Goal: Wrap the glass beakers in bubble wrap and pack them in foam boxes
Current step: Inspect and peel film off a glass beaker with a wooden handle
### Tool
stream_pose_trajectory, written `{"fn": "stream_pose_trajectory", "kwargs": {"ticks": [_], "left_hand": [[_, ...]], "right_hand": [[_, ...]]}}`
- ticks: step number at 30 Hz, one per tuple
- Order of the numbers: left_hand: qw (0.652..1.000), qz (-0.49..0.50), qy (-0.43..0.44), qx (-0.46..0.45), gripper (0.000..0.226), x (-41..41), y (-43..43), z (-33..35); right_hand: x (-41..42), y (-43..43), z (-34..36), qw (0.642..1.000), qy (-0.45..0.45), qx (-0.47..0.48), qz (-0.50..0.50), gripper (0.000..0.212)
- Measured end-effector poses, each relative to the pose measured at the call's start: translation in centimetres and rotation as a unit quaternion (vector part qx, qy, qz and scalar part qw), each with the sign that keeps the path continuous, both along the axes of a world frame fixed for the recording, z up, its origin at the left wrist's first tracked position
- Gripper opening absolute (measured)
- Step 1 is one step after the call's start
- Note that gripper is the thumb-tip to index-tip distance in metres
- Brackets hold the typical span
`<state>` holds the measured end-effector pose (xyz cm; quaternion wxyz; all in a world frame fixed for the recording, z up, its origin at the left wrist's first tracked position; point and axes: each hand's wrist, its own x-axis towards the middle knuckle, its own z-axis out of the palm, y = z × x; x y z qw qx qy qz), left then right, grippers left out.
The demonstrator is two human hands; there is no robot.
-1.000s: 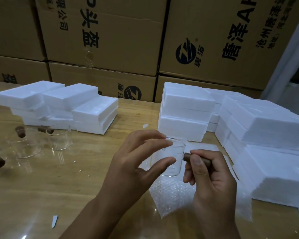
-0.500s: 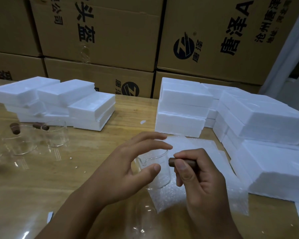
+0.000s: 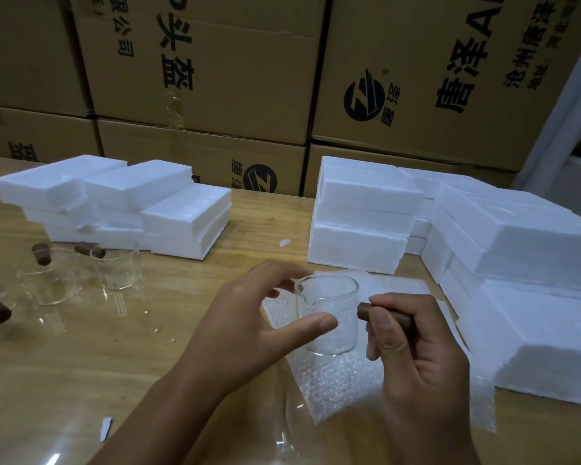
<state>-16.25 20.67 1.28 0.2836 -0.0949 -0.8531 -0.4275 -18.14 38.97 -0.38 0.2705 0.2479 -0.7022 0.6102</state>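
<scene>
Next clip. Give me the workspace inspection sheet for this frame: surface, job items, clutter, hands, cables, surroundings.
Surface: light wooden table, glare patches near the front edge.
Job's things: clear glass beaker with dark wooden handle upright on clear bubble wrap sheet; more glass beakers at left; white foam boxes stacked left and right.
Clutter: white foam crumbs; small paper scrap.
Grippers: right hand grips the beaker's handle; left hand open beside the beaker, fingers near its rim, contact unclear.
Cables: nothing seen.
Surroundings: brown printed cardboard cartons stacked behind the table.
</scene>
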Motion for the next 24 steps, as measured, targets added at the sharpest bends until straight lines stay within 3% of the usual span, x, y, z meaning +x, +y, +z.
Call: {"fn": "stream_pose_trajectory", "kwargs": {"ticks": [8, 12, 18, 24], "left_hand": [[0.981, 0.089, 0.17, -0.038, 0.049, 0.1, 1.1, -0.1], [0.974, 0.055, 0.218, -0.032, 0.033, 0.0, 1.3, -0.2], [0.976, -0.015, 0.216, -0.031, 0.025, -0.2, 1.5, -0.5], [0.987, -0.062, 0.146, -0.038, 0.023, 0.2, 1.1, -0.3]], "right_hand": [[-0.5, -0.2, -0.2, 0.999, -0.008, -0.027, -0.015, 0.007], [-0.5, -0.2, -0.2, 0.999, -0.01, -0.03, -0.016, 0.008], [-0.4, -0.2, -0.1, 1.0, -0.009, -0.024, -0.011, 0.006], [-0.3, -0.1, -0.1, 1.0, -0.01, 0.006, 0.013, 0.012]]}}
